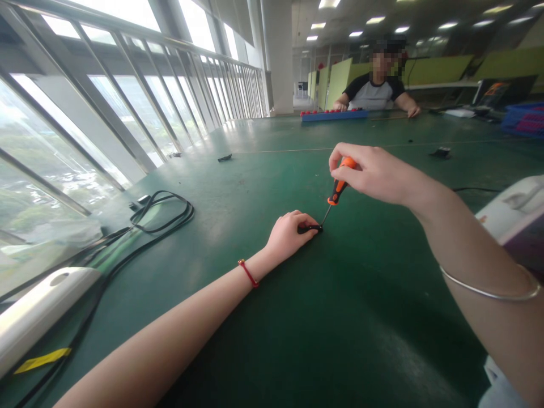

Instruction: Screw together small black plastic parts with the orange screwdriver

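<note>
My right hand is closed around the top of an orange and black screwdriver. The screwdriver leans, its handle up to the right and its thin metal shaft running down to the left. Its tip meets the right end of a small black part; whether a screw sits there is too small to tell. Low on the green tabletop, my left hand pinches that black part between thumb and fingers, hiding its left end.
Black cables and a white power strip lie on the left of the green table. Small dark pieces lie farther back. Across the table a person sits behind a blue strip. A blue basket is far right.
</note>
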The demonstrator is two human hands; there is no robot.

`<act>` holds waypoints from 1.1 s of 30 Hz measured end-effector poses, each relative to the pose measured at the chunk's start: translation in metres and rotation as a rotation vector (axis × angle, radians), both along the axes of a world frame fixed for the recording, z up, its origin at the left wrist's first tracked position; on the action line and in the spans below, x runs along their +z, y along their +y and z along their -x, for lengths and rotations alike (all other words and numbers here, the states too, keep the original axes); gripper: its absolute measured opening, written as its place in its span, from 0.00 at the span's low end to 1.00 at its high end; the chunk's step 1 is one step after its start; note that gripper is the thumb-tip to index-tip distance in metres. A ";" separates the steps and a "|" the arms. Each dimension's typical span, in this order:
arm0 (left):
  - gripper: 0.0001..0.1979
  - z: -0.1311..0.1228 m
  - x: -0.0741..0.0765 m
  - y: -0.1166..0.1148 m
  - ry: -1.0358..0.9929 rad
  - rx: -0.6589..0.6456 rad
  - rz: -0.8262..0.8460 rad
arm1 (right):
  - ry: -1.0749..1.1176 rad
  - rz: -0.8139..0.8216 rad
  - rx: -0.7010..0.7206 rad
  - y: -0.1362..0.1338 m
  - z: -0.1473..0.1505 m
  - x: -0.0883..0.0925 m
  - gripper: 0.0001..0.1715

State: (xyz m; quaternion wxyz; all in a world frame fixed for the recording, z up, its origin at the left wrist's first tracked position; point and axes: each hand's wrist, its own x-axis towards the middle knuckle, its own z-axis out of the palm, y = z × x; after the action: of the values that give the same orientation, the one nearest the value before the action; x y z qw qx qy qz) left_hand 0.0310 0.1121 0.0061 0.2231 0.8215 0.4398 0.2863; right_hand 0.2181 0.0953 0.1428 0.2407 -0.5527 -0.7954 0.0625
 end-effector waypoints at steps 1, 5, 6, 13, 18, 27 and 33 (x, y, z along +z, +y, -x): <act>0.08 0.000 0.000 0.000 -0.001 0.001 0.003 | -0.010 0.008 -0.001 0.000 -0.001 0.000 0.15; 0.08 0.000 0.001 0.000 0.000 -0.001 0.011 | -0.034 -0.012 -0.006 0.001 -0.003 0.000 0.16; 0.08 0.000 0.001 0.000 -0.001 -0.002 0.009 | -0.033 -0.016 -0.008 0.001 -0.003 0.000 0.12; 0.07 0.000 0.000 0.000 -0.005 -0.002 0.002 | -0.051 0.021 0.002 0.000 -0.004 0.001 0.17; 0.08 0.001 -0.001 0.000 -0.003 -0.006 -0.001 | -0.050 0.005 0.013 -0.001 -0.004 0.001 0.12; 0.10 0.000 -0.001 0.001 -0.049 0.004 0.032 | -0.070 0.027 -0.017 -0.001 -0.005 0.003 0.12; 0.09 0.000 0.001 0.000 -0.074 0.004 0.056 | -0.089 0.033 -0.020 -0.004 -0.004 0.004 0.15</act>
State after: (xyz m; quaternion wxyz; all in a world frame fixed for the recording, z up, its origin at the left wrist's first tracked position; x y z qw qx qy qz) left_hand 0.0306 0.1122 0.0066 0.2616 0.8028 0.4407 0.3047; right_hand 0.2219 0.0916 0.1469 0.1964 -0.5667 -0.7987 0.0487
